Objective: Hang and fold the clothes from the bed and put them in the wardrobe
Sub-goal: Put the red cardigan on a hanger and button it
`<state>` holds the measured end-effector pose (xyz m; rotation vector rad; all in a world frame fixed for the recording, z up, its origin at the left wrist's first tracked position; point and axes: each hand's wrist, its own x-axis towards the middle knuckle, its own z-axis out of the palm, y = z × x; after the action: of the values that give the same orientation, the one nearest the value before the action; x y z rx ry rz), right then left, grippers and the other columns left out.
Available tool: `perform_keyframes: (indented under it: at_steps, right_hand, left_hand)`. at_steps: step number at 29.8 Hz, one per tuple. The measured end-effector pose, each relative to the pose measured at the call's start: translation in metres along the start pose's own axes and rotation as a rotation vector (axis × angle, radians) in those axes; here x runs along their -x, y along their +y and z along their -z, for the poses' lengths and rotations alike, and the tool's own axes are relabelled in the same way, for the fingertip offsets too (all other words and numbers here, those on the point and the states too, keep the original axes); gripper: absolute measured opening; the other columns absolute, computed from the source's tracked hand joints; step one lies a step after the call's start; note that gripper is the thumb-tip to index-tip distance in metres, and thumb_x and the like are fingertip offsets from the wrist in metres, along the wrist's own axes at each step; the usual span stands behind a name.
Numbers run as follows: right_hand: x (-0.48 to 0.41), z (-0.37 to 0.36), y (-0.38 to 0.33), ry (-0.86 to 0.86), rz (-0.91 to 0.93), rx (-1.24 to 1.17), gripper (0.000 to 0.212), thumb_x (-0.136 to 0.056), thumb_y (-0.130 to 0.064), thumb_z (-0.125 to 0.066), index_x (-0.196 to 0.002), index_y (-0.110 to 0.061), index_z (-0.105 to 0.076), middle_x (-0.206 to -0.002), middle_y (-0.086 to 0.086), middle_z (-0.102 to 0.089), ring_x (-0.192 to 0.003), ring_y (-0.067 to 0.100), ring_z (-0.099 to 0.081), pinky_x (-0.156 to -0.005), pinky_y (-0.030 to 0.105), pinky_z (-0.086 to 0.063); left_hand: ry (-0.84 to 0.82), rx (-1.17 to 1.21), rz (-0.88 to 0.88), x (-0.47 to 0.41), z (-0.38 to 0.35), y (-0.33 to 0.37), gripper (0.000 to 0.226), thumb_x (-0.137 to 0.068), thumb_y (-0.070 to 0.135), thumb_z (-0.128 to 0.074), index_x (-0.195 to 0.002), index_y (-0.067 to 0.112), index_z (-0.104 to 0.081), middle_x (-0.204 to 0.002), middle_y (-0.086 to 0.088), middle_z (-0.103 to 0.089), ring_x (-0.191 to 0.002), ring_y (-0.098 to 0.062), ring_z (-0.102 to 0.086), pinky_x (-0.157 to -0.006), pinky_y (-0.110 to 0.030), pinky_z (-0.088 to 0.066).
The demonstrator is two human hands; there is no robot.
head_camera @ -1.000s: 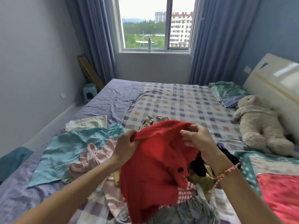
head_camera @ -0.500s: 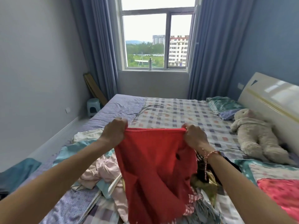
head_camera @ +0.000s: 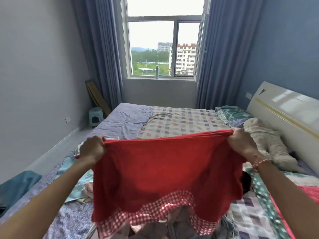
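We hold the red garment [head_camera: 165,171] spread wide above the bed [head_camera: 181,121], our left hand [head_camera: 92,149] and right hand [head_camera: 241,144] each with a closed grip on a top corner.

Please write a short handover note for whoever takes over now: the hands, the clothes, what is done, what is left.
Left hand grips one top corner of the red garment.
Right hand grips the other corner; garment is spread above the bed.
Other clothes lie heaped on the bed.
Done: none seen folded or hung.
Left: this garment, then the heap; wardrobe not in view.
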<state>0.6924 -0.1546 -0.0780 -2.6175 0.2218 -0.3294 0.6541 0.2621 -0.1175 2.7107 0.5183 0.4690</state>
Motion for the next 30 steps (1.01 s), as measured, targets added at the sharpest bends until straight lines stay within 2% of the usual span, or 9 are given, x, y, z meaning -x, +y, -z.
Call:
perform_keyframes:
  at_steps: [5, 9, 11, 14, 17, 20, 23, 25, 30]
  right_hand:
    - [0.000, 0.042, 0.008, -0.182, -0.059, -0.349, 0.011, -0.081, -0.012, -0.060, -0.071, -0.016, -0.057, -0.070, 0.006, -0.054, -0.061, 0.017, -0.048, -0.046, 0.014, -0.038]
    - [-0.022, 0.066, 0.013, -0.380, -0.222, -0.464, 0.073, -0.021, -0.026, -0.074, -0.092, -0.010, -0.068, -0.089, 0.017, -0.066, -0.079, 0.031, -0.061, -0.072, 0.038, -0.053]
    - [-0.028, 0.067, 0.005, -0.455, -0.229, -0.536, 0.096, -0.024, -0.025, -0.079, -0.113, 0.003, -0.060, -0.102, 0.023, -0.066, -0.087, 0.031, -0.062, -0.084, 0.042, -0.051]
    - [-0.033, 0.032, -0.030, -0.385, -0.193, -0.733, 0.011, -0.084, -0.005, -0.058, -0.085, 0.006, -0.059, -0.084, 0.028, -0.063, -0.042, 0.005, -0.059, -0.046, 0.015, -0.050]
    - [-0.041, -0.076, -0.045, -0.303, -0.357, -0.931, 0.011, -0.090, -0.007, -0.048, -0.080, -0.007, -0.054, -0.082, 0.013, -0.055, -0.053, 0.003, -0.063, -0.056, 0.019, -0.055]
    - [-0.061, -0.218, -0.034, -0.345, -0.432, -0.947, 0.020, -0.065, -0.019, -0.073, -0.079, -0.010, -0.063, -0.084, 0.011, -0.067, -0.079, 0.025, -0.065, -0.079, 0.041, -0.054]
    - [-0.009, -0.260, -0.032, -0.750, -0.442, -0.863, 0.013, -0.082, 0.004, -0.062, -0.081, -0.009, -0.057, -0.075, 0.009, -0.058, -0.065, 0.018, -0.051, -0.061, 0.026, -0.039]
    - [-0.002, -0.288, -0.017, -0.927, -0.458, -0.719, 0.013, -0.088, 0.008, -0.052, -0.089, -0.005, -0.051, -0.069, 0.009, -0.046, -0.057, 0.015, -0.044, -0.053, 0.024, -0.034]
    - [-0.045, -0.376, -0.010, -1.064, -0.491, -0.542, 0.025, -0.091, 0.010, -0.039, -0.075, -0.006, -0.048, -0.063, 0.010, -0.043, -0.030, 0.010, -0.048, -0.035, 0.018, -0.041]
  left_hand:
    - [-0.252, -0.011, -0.026, 0.011, 0.062, -0.017, 0.010, -0.068, 0.020, -0.063, -0.066, 0.010, -0.065, -0.067, -0.013, -0.061, -0.069, -0.028, -0.059, -0.059, -0.027, -0.040]
    - [-0.853, 0.175, 0.116, -0.010, 0.101, -0.021, 0.062, -0.037, 0.036, -0.078, -0.087, 0.000, -0.071, -0.079, -0.020, -0.071, -0.071, -0.033, -0.067, -0.071, -0.040, -0.056]
    - [-0.951, 0.153, 0.124, -0.020, 0.103, -0.004, 0.044, -0.056, 0.023, -0.077, -0.090, -0.003, -0.068, -0.078, -0.021, -0.071, -0.061, -0.030, -0.068, -0.060, -0.036, -0.057]
    - [-0.808, -0.064, 0.070, -0.048, 0.065, 0.030, 0.013, -0.087, 0.013, -0.056, -0.091, 0.003, -0.063, -0.085, -0.014, -0.068, -0.055, -0.016, -0.064, -0.050, -0.017, -0.051]
    - [-0.697, -0.440, -0.007, -0.064, -0.027, 0.045, 0.049, -0.082, 0.029, -0.052, -0.125, 0.006, -0.054, -0.128, -0.011, -0.055, -0.113, -0.024, -0.056, -0.095, -0.025, -0.045]
    - [-0.768, -0.389, 0.066, -0.052, -0.141, 0.034, 0.043, -0.090, 0.017, -0.044, -0.130, 0.003, -0.048, -0.133, -0.014, -0.052, -0.126, -0.026, -0.047, -0.104, -0.034, -0.035]
    - [-0.841, -0.006, 0.290, -0.009, -0.198, 0.019, 0.014, -0.090, 0.011, -0.050, -0.082, 0.004, -0.059, -0.064, -0.005, -0.067, -0.076, -0.008, -0.069, -0.063, -0.022, -0.051]
    - [-0.788, 0.228, 0.471, 0.002, -0.225, 0.005, 0.025, -0.093, 0.009, -0.052, -0.068, 0.007, -0.051, -0.032, 0.007, -0.046, -0.027, 0.001, -0.046, -0.031, -0.015, -0.035]
    - [-0.754, 0.428, 0.732, 0.000, -0.281, -0.042, 0.036, -0.097, 0.009, -0.044, -0.061, 0.006, -0.046, -0.043, -0.003, -0.045, -0.020, -0.004, -0.036, -0.027, -0.010, -0.024]
